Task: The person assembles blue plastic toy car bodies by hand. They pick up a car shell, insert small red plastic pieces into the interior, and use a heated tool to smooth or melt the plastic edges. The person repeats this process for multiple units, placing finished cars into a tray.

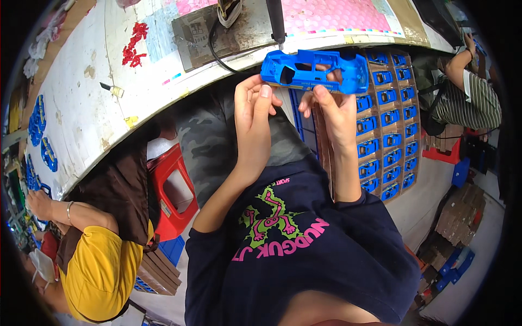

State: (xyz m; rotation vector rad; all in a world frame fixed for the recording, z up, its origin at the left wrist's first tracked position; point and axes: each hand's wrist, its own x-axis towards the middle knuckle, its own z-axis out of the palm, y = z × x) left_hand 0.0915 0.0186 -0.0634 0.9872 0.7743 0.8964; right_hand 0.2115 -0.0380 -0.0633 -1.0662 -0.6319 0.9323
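A blue plastic toy car body (pixel 304 82) with open window holes is held up near the table's edge, just below the tip of a dark rod-shaped tool (pixel 276 24). My left hand (pixel 254 106) pinches its left end between thumb and fingers. At the other end, my right hand (pixel 333 108) grips it, the thumb on the near side and fingertips showing through an opening. Beside my right forearm stands a cardboard tray (pixel 380 141) with rows of similar blue car bodies in its compartments.
On the white table (pixel 157 87) lie red small parts (pixel 134 46), a small blade-like tool (pixel 112 89), and a metal plate (pixel 204 38). Pink bubble wrap (pixel 337 15) covers the back. A co-worker in a yellow shirt (pixel 100 271) sits left by a red stool (pixel 173 190); another person (pixel 473 100) is right.
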